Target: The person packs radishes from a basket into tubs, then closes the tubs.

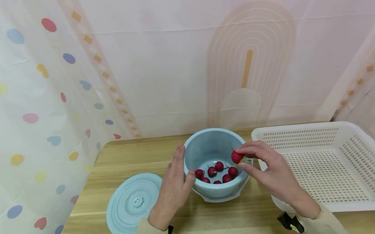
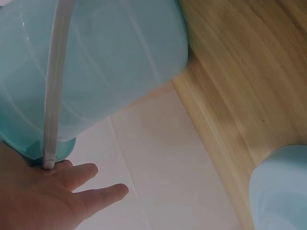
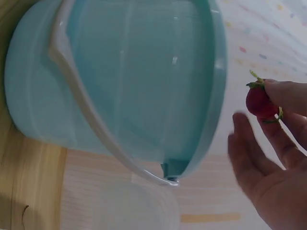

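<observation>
A blue bucket with a whitish handle stands on the table, several red radishes lying on its bottom. Another radish is pinched between the thumb and fingers of my right hand, over the bucket's right rim. In the right wrist view that held radish shows green stem ends beside the bucket's mouth. My left hand rests against the left rim with its fingers extended. The left wrist view has the left hand at the joint of the handle.
A round blue lid lies on the wooden table left of the bucket. To the right sits a white perforated basket. A patterned curtain hangs behind the table and along its left side.
</observation>
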Demonstrator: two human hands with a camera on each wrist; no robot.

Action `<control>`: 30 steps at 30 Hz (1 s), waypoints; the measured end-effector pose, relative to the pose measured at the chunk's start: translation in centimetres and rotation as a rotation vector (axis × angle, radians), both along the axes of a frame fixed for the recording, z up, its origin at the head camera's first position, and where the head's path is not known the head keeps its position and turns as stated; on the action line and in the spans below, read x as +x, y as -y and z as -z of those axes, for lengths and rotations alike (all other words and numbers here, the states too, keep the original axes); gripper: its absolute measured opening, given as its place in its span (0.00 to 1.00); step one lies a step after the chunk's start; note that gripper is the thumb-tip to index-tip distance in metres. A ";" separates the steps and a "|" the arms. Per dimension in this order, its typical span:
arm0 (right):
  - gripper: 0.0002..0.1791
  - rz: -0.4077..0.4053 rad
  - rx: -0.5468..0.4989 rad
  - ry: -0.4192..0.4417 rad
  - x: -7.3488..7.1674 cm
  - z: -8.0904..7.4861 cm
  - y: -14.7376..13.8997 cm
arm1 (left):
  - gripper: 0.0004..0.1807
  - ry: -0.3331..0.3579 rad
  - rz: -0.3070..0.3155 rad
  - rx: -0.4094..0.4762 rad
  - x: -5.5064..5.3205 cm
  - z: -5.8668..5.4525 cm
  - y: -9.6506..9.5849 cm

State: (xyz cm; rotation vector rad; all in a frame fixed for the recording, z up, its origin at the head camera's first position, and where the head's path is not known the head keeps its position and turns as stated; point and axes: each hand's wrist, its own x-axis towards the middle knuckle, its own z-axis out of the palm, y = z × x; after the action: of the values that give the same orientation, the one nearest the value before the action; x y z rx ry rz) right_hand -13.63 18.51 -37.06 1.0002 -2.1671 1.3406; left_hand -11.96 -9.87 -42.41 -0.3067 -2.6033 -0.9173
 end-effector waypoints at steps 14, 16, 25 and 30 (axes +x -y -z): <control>0.21 0.176 0.201 -0.003 -0.6 0.9 1.7 | 0.40 0.012 -0.002 0.002 0.0 0.0 -0.1; 0.20 0.181 0.216 -0.001 -0.7 1.1 1.9 | 0.40 0.014 -0.003 0.002 0.0 0.0 -0.1; 0.18 0.194 0.237 0.016 -1.2 1.6 2.0 | 0.39 0.011 -0.004 0.006 0.0 -0.1 0.0; 0.20 0.207 0.250 0.040 -1.2 1.6 2.0 | 0.39 0.011 -0.010 0.006 0.0 0.0 0.0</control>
State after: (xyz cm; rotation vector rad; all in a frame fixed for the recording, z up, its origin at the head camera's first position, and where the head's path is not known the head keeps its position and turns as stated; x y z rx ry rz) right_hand -14.81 16.51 -38.67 0.8132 -2.4363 1.0223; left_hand -11.95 -9.85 -42.36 -0.2874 -2.6091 -0.9259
